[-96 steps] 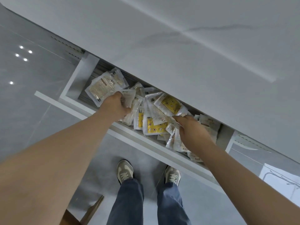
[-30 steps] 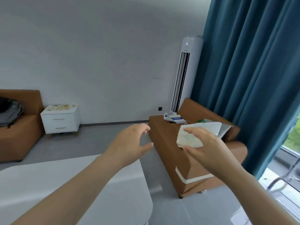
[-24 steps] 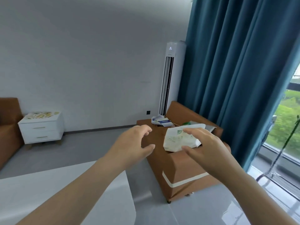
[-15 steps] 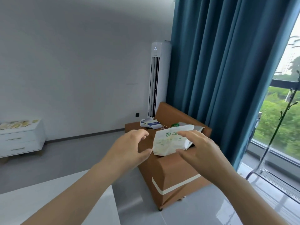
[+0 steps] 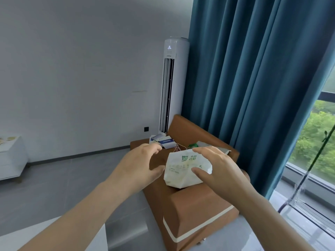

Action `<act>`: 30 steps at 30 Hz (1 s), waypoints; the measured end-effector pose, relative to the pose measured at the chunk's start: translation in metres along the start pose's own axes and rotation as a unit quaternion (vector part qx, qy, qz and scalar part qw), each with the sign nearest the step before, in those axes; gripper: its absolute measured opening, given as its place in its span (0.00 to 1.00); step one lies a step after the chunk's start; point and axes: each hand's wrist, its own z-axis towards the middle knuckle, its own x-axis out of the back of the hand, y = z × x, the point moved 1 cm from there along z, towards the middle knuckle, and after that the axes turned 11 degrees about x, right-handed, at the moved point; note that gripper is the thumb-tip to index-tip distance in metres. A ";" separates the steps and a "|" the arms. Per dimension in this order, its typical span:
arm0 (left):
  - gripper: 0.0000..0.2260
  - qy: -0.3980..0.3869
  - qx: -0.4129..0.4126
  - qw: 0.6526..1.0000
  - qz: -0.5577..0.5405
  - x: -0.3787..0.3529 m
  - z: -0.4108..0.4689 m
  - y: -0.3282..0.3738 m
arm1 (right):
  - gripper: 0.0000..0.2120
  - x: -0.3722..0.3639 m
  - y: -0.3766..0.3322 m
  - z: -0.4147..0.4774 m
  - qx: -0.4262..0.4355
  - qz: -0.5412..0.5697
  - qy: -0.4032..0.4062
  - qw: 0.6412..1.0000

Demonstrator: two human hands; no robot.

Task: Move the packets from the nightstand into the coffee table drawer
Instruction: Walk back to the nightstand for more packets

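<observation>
The left hand point(image 5: 140, 165) and right hand point(image 5: 219, 171) are both spread and hold nothing; some packets point(image 5: 9, 138) lie on the nightstand point(image 5: 10, 160) far left, so I think the next move is walking there to gather them

Soft daylight comes in from the window point(image 5: 319, 142) at right, dim gray wall point(image 5: 72, 69), wide-angle bending at edges, slightly soft overall.
</observation>
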 end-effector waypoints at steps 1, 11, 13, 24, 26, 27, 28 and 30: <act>0.22 0.000 0.001 1.000 0.003 -0.007 0.015 -0.001 | 0.22 -0.004 0.012 0.012 0.002 0.000 -0.002 1.000; 0.21 0.013 0.054 0.998 0.025 -0.083 0.164 0.002 | 0.23 -0.053 0.156 0.136 0.054 0.030 -0.028 0.998; 0.21 0.022 0.072 0.997 0.030 -0.091 0.187 -0.001 | 0.23 -0.061 0.177 0.163 0.072 0.036 -0.036 0.996; 0.22 0.053 0.163 0.983 0.067 -0.100 0.284 -0.093 | 0.24 -0.154 0.208 0.309 0.150 0.074 -0.080 0.983; 0.22 0.060 0.181 0.979 0.072 -0.094 0.300 -0.122 | 0.24 -0.177 0.199 0.340 0.168 0.079 -0.083 0.979; 0.22 0.064 0.190 0.977 0.072 -0.090 0.309 -0.138 | 0.24 -0.189 0.193 0.357 0.176 0.081 -0.087 0.977; 0.22 0.070 0.196 0.975 0.073 -0.084 0.318 -0.153 | 0.24 -0.201 0.187 0.375 0.185 0.080 -0.091 0.975; 0.21 0.079 0.207 0.972 0.081 -0.072 0.338 -0.185 | 0.24 -0.223 0.173 0.414 0.198 0.073 -0.102 0.972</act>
